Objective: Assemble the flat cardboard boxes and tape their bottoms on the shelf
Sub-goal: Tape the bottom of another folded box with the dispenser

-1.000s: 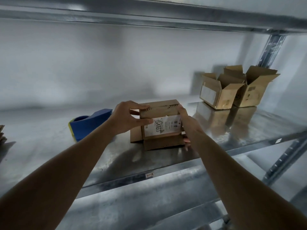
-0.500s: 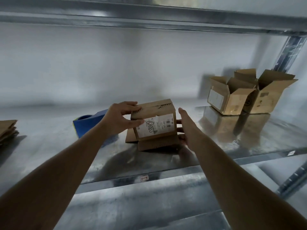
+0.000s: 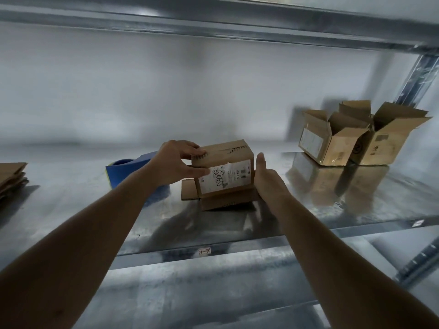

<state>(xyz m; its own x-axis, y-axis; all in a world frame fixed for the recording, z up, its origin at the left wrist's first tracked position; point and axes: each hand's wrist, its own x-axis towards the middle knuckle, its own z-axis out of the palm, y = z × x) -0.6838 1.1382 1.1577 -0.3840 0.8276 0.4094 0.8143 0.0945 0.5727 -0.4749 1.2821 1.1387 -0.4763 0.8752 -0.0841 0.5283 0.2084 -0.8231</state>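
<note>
A small cardboard box [image 3: 225, 176] with a white label stands on the metal shelf [image 3: 237, 229], its upper flaps folded down and its lower flaps splayed on the shelf. My left hand [image 3: 177, 162] grips the box's top left corner, thumb on the front, fingers over the top. My right hand [image 3: 266, 181] lies flat against the box's right side with straight fingers. A blue tape dispenser [image 3: 129, 170] sits just left of the box, behind my left wrist.
Two assembled boxes [image 3: 332, 138] [image 3: 384, 141] with open top flaps stand at the back right. A stack of flat cardboard [image 3: 11, 176] lies at the left edge. A shelf post [image 3: 418, 77] rises at the right. Another metal shelf is overhead.
My right hand has come off the box's top right corner and now lies flat along its right side. The view has shifted, showing the flat cardboard stack at the left.
</note>
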